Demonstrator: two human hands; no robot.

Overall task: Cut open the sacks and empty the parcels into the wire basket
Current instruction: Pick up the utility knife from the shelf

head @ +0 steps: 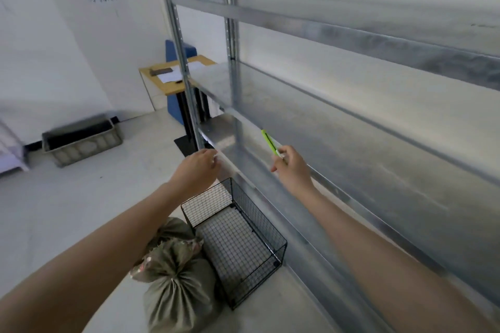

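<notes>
Mid-frame, your right hand [293, 170] pinches the green cutter [270, 143] at the shelf [351, 159]; left hand [198, 170], grip unclear, touches its edge. Sacks [176, 278] wait uncut beside the empty wire basket [238, 246], bottom centre. Next: bring the blade down.

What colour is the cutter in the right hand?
Bright green, clearest in the head view: the slim green utility cutter held in the right hand.
</notes>
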